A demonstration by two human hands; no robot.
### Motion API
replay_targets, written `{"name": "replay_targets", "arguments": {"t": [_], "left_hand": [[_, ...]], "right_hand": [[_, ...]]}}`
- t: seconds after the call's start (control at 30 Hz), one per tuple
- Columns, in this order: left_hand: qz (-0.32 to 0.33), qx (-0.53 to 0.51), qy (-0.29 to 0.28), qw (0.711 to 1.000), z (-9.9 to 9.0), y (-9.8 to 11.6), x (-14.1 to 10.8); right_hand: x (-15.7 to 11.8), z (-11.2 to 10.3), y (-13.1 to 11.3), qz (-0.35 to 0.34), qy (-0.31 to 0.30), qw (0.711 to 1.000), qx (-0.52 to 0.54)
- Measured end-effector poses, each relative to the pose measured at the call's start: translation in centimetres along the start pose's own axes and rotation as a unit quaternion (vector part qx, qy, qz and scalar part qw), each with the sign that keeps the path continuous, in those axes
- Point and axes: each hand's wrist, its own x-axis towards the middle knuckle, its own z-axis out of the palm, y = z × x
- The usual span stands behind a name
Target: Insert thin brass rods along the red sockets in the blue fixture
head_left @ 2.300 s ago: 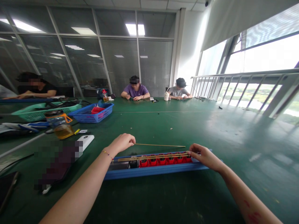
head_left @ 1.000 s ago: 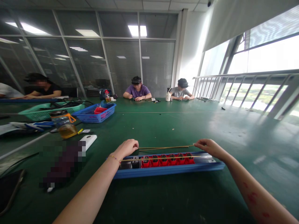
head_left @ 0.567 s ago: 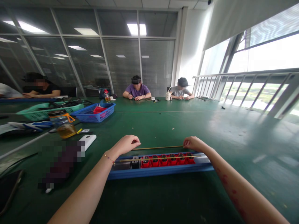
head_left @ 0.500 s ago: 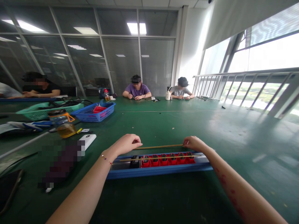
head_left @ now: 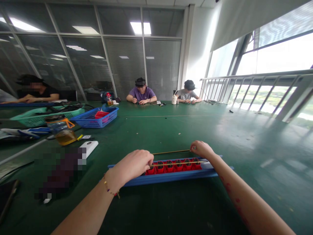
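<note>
A long blue tray [head_left: 171,178] lies in front of me with a row of red holders [head_left: 170,166], each with a black piece inside. Along the top of the row runs a thin tan rod or cord [head_left: 181,163]. My left hand [head_left: 135,164] is over the tray's left part, its fingers pinched at the left end of this near strand. The back of the hand hides the tray's left section. A second thin tan strand [head_left: 171,152] stretches behind the tray, and my right hand [head_left: 202,149] has its closed fingertips at that strand's right end.
To the left are a white device [head_left: 89,148], a jar of amber liquid [head_left: 65,133], a blue basket [head_left: 97,120], a green basket [head_left: 26,120] and a dark phone-like object [head_left: 8,195]. Several people sit along the table's far side. A railing [head_left: 251,85] stands at the right.
My left hand has moved from the far strand's left end toward me, down to the near strand over the tray. My right hand stays at the far strand's end. The view has shifted slightly.
</note>
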Motion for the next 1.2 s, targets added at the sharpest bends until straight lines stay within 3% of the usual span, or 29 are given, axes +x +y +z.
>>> {"name": "replay_targets", "arguments": {"t": [0.33,0.5,0.67,0.9,1.2], "left_hand": [[0.01,0.008,0.01,1.0,-1.1,-0.1,-0.5],[0.009,0.024,0.061,0.998,-2.9,-0.3,-1.1],[-0.024,0.039,0.1,0.994,-4.1,-2.2,-1.0],[-0.024,0.004,0.01,1.0,-1.3,-4.7,2.0],[-0.019,0.022,-0.046,0.999,2.5,-5.1,6.5]], "right_hand": [[0.3,0.6,0.6,0.008,-0.012,1.0,0.016],[0.6,0.9,1.1,0.005,-0.014,0.999,0.038],[0.6,1.1,1.5,0.02,-0.014,0.998,0.054],[0.7,1.1,1.8,0.059,-0.007,0.997,0.042],[0.5,0.6,1.5,0.057,-0.024,0.997,0.041]]}}
